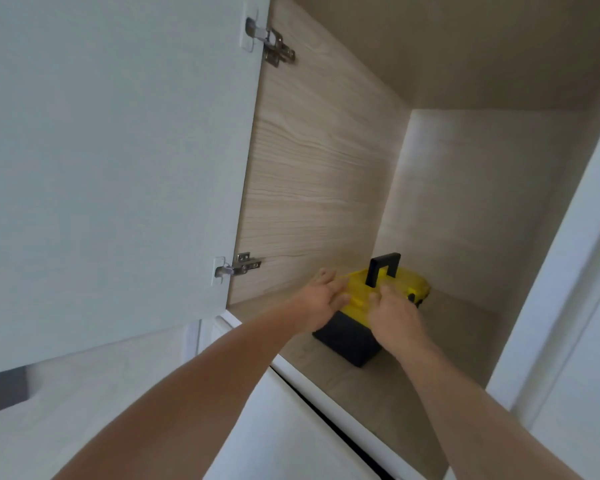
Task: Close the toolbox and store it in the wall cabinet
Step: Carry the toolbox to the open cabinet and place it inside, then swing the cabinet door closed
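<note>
The toolbox (352, 341) has a yellow lid, a black body and an upright black handle (383, 266). Its lid is down and it stands on the bottom shelf (440, 372) of the open wall cabinet. My left hand (321, 299) presses against the lid's left side with fingers spread. The near right edge of the lid is under my right hand (394, 315), fingers curled over it. Both hands touch the box; neither holds the handle.
The white cabinet door (111, 161) stands open on the left, hung on two metal hinges (272, 41). Wood-grain side wall (312, 174) and pale back wall (471, 202) enclose the shelf. A white frame (565, 265) borders the right side.
</note>
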`<state>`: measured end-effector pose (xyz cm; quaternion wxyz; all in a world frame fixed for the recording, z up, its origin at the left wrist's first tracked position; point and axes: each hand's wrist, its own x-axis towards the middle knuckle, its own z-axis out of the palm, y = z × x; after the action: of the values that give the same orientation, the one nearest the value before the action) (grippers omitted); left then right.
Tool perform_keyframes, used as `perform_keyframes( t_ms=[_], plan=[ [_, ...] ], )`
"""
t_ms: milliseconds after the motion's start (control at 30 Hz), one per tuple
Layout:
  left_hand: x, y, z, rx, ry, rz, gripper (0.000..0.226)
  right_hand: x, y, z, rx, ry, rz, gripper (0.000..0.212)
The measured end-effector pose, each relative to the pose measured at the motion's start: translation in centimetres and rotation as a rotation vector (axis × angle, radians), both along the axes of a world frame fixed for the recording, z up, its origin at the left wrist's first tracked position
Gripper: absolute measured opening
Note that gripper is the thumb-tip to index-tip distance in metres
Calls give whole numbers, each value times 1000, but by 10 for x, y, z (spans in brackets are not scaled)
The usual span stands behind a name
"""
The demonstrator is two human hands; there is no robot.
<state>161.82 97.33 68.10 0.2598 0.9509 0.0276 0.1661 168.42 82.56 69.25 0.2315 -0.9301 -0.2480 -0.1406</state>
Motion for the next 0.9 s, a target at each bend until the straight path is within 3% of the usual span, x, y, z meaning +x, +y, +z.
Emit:
perform_keyframes(
  t_ms=[133, 367, 567, 667, 900],
  plan=[
    [-30, 19, -8, -242, -229, 140, 59, 29, 22, 27, 96, -8, -111, 55],
    [-104, 71, 1, -122, -320, 207, 58, 52, 70, 25, -159, -102, -26, 39],
    [-162, 94, 16, 9, -269, 251, 60, 52, 74, 26, -335, 7, 12, 33],
    [-189, 97, 29, 36, -240, 284, 61, 19, 78, 32, -293, -18, 79, 34],
    [-267, 83, 68, 34, -270, 402, 57, -141, 106, 63, -11, -70, 499, 38]
  ],
)
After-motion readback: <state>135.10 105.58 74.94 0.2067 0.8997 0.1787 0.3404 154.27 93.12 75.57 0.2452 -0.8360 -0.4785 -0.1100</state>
